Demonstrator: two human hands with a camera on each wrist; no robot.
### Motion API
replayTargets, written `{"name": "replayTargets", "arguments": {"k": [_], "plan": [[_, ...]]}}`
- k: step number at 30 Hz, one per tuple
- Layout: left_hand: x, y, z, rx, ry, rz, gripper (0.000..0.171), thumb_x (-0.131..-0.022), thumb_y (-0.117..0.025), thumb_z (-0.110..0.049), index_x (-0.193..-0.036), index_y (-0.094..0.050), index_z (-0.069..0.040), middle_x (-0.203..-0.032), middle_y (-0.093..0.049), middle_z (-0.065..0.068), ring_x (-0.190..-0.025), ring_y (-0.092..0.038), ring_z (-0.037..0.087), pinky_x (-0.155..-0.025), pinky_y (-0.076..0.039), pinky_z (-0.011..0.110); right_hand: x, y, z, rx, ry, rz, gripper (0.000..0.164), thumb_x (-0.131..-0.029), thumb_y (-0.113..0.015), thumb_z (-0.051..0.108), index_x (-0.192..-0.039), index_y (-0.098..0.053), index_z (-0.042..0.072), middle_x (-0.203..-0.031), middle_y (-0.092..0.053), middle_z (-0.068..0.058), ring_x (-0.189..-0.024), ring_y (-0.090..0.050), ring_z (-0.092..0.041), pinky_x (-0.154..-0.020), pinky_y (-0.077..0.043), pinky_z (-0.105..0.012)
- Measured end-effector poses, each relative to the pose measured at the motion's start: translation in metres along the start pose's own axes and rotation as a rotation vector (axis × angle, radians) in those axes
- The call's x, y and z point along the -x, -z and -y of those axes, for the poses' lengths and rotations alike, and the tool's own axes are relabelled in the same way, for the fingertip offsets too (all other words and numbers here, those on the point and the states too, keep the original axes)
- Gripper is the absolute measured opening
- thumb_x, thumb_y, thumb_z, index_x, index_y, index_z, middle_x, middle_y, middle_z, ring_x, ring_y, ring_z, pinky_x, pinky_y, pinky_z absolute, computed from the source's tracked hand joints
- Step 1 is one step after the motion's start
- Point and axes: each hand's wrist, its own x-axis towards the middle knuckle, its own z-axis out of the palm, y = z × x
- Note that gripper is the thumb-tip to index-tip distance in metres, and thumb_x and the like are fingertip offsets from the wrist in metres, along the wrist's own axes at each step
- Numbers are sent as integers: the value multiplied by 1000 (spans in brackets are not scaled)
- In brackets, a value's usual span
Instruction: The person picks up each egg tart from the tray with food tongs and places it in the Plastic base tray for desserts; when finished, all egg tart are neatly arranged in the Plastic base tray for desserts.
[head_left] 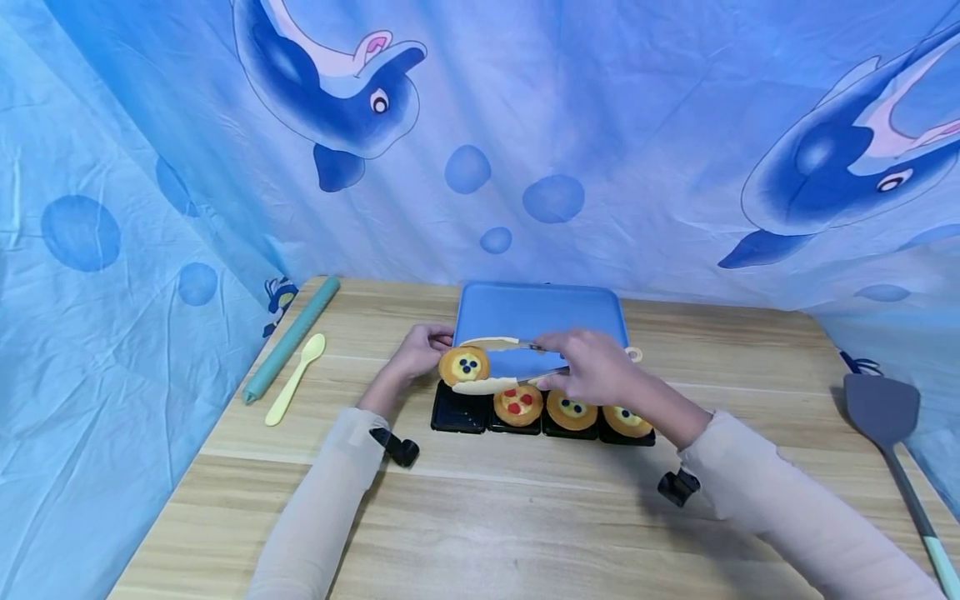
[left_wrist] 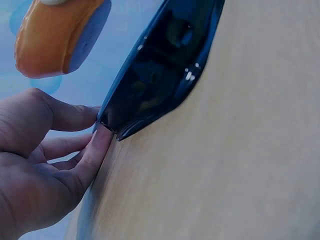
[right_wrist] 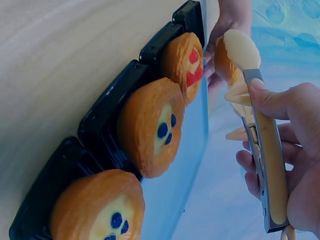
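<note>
My right hand (head_left: 596, 367) grips a pair of cream-tipped tongs (right_wrist: 270, 160). Between the tong tips is an egg tart (head_left: 464, 367) with blueberries, raised above a small black tray (head_left: 459, 412) that holds nothing. At that tray's far left corner, my left hand (left_wrist: 50, 150) pinches the edge between thumb and fingers. To its right, three more black trays stand in a row. One bears a tart with red fruit (head_left: 517, 406); a blueberry tart (head_left: 572, 410) and another blueberry tart (head_left: 628, 421) sit in the others.
Behind the row lies a blue tray (head_left: 540, 308), partly hidden by my right hand and the tongs. A green rolling pin (head_left: 292, 340) and a yellow spoon (head_left: 295, 380) are at the left. A grey spatula (head_left: 883, 408) lies along the right edge.
</note>
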Motion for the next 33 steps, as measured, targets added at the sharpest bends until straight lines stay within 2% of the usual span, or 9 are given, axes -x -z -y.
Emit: {"name": "replayTargets", "arguments": {"k": [3,5,7,10,13,15,22,28,33], "plan": [[1,0,0,-12,-8,4,42,-86,-64,9,-127,-56,14,-110,-62,24,-97,-61,30,-84,-52,31,2,-2,2,5,6,7,56,-84,-81,30,-130,-64,3,-127,-65,-11,-103,-65,-28,-44,-37,-23],[1,0,0,-21,-19,9,43,-86,-66,7,-127,-56,15,-111,-62,24,-98,-61,31,-85,-53,33,4,-3,4,-7,12,13,55,-84,-81,30,-130,-64,3,-128,-65,-12,-100,-66,-29,-40,-32,-23],[1,0,0,-17,-18,14,44,-86,-66,6,-128,-55,14,-112,-62,24,-99,-61,32,-86,-53,34,5,-4,5,-19,16,18,55,-85,-80,29,-130,-64,3,-128,-65,-12,-88,-65,-26,-39,-30,-23],[3,1,0,-17,-16,19,46,-85,-67,6,-129,-55,13,-114,-61,23,-100,-61,32,-87,-52,35,8,-7,7,-15,32,16,55,-84,-81,29,-130,-64,4,-128,-65,-11,-89,-66,-26,-47,-39,-26],[3,1,0,-7,-5,19,48,-84,-67,6,-130,-54,12,-115,-60,23,-102,-60,32,-88,-52,35,10,-10,9,1,33,20,56,-84,-81,31,-131,-64,6,-128,-65,-9,-109,-64,-30,-62,-51,-33],[4,1,0,-2,0,18,49,-84,-68,6,-131,-54,12,-115,-60,23,-102,-60,32,-89,-52,36,11,-12,10,3,32,27,57,-84,-81,30,-132,-64,6,-128,-65,-9,-116,-61,-32,-67,-53,-37],[4,1,0,4,11,19,50,-84,-68,6,-131,-53,13,-116,-60,24,-103,-59,33,-89,-52,36,13,-15,12,7,17,50,58,-85,-80,32,-133,-63,7,-128,-65,-9,-114,-62,-31,-62,-47,-31],[4,1,-3,9,11,24,51,-83,-68,6,-132,-53,12,-115,-60,22,-103,-59,31,-87,-52,34,13,-16,15,21,-9,62,57,-84,-81,32,-132,-64,7,-127,-66,-8,-111,-62,-30,-64,-50,-36],[5,2,-4,23,21,23,52,-82,-69,7,-132,-53,12,-115,-60,22,-103,-59,31,-89,-52,34,14,-18,14,44,-8,60,57,-83,-81,33,-131,-64,6,-126,-66,-8,-108,-63,-30,-61,-49,-36]]}}
